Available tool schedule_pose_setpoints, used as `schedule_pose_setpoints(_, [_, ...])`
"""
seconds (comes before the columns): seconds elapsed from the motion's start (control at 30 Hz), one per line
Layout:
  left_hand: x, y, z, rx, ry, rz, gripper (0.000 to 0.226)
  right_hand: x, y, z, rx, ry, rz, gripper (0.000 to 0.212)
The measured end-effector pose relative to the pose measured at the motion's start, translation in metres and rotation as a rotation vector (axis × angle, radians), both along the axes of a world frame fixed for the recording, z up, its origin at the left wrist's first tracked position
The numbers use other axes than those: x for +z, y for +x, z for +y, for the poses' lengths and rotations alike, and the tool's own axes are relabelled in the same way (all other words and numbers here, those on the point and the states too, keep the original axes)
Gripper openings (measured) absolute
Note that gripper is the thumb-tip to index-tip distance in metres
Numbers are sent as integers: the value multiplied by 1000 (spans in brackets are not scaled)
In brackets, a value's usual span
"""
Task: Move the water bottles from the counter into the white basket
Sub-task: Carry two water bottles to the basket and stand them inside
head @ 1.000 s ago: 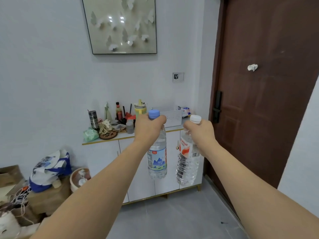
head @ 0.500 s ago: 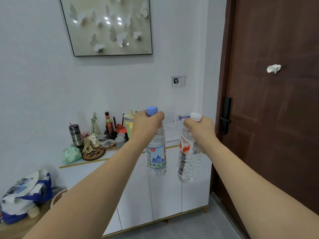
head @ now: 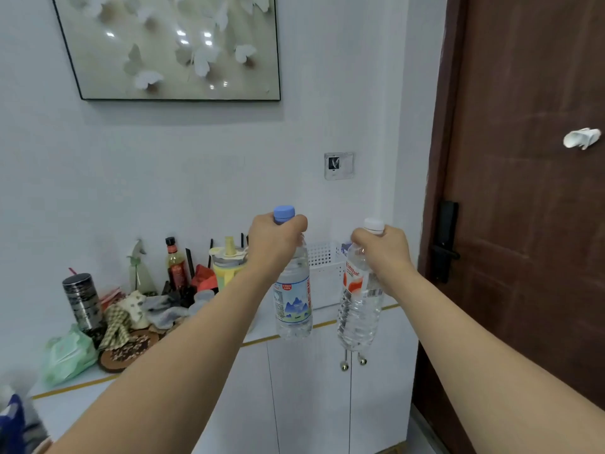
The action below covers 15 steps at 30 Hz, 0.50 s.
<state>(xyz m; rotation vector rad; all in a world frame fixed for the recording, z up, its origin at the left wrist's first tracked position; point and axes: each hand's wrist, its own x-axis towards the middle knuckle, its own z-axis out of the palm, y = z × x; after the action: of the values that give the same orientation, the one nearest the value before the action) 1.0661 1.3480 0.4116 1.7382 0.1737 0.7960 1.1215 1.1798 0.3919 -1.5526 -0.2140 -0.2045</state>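
Far left on the bench (head: 82, 385) there's a green packet (head: 67, 353), and behind it a dark metal tumbler (head: 84, 301) standing upright. Next along, a heap of checked cloth and small oddments (head: 131, 317), a clear spray bottle (head: 139, 268) against the wall, a dark sauce bottle (head: 175, 263) with a black cap, then a yellow lidded cup (head: 227, 265).

Now the left hand (head: 273, 242): its fingers (head: 296, 224) are wrapped tight round the neck of the blue-capped bottle (head: 293, 303), just under the cap, and the bottle hangs straight down, blue mountain label facing us, clear of the bench.

Between the 2 bottles and behind them sits the white basket (head: 324, 273), perforated walls, on the right end of the bench close to the wall. Neither bottle is in it; both hang in the air in front of it.

Over to the right hand (head: 384, 253): fingers (head: 361, 237) clenched round the neck of the white-capped bottle (head: 360, 309), red-and-white label, ribbed clear body, tilted a touch with its base swinging towards the other bottle. The 2 bottles are near but apart.

Far right, the brown door (head: 530, 224) with its black handle (head: 447, 244).
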Motion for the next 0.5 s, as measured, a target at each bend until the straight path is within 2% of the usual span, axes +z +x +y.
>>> schedule_pose_setpoints(0.2, [15,77,33,-4,5,-32,39,18,78,38,-15,21,-23,9])
schedule_pose_setpoints(0.43, [19,162,52,28,-14,-61,35,27,170,60,-12,43,-54,9])
schedule_pose_setpoints(0.5, [18,187,54,41,-21,-66,27,26,197,62,1,46,-61,7])
